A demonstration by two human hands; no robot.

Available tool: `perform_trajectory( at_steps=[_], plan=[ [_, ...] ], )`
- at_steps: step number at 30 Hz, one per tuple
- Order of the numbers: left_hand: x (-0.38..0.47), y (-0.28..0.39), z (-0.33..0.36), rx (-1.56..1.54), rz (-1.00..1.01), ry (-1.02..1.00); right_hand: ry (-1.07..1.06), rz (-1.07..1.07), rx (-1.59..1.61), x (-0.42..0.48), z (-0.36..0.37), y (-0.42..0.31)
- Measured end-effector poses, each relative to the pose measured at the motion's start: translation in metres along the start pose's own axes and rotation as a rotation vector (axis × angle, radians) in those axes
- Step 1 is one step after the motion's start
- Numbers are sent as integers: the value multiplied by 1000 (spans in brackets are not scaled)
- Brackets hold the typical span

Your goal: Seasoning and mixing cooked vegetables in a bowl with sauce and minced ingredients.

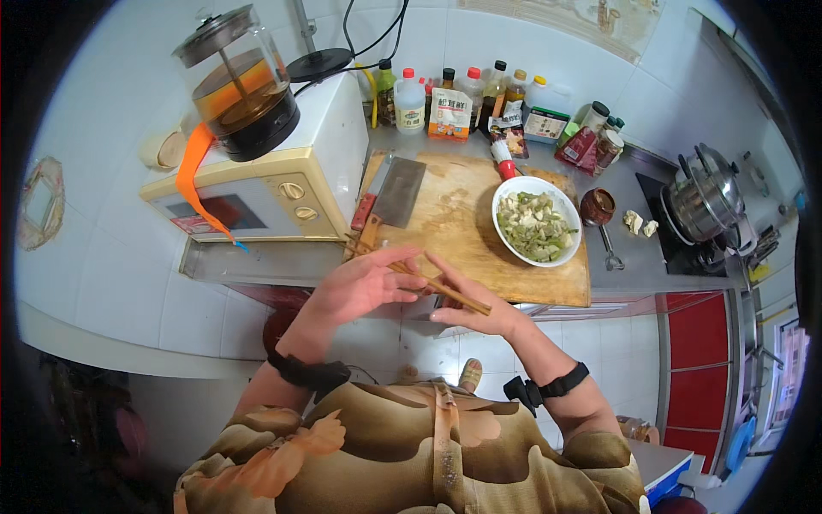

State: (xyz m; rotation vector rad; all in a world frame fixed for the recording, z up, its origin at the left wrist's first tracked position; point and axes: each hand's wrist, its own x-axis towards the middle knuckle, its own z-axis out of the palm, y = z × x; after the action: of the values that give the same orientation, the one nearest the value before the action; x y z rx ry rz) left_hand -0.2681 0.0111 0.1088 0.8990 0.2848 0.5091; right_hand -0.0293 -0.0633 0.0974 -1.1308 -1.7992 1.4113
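A pair of wooden chopsticks lies slantwise across my right hand, which holds them in front of the cutting board's near edge. The thin ends point left and pass beside my left hand. That hand is raised with its palm showing and its fingers apart, close to the right fingertips. Beyond them on the wooden cutting board stands a white bowl of chopped green and pale food. A cleaver rests flat on the board's left side, near a red-handled knife.
Left of the board stands a microwave, with a glass French press on top. Several bottles and seasoning packets line the wall. To the right are a brown jar, a metal utensil and a steel pot on a cooktop.
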Motion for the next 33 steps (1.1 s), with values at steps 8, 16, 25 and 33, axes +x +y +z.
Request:
perform_trajectory(
  at_steps=[8, 16, 25, 33],
  plan=[
    [84, -45, 46, -218, -14, -92, 294, -87, 448, -65, -64, 17],
    [163, -74, 95, -151, -52, -78, 423, -56, 573, -139, -131, 61],
    [185, -95, 123, 65, -169, 52, 212, 111, 542, -166, -160, 89],
    [91, -22, 71, 71, 137, 150, 677, 170, -59, -148, -224, 114]
  ],
)
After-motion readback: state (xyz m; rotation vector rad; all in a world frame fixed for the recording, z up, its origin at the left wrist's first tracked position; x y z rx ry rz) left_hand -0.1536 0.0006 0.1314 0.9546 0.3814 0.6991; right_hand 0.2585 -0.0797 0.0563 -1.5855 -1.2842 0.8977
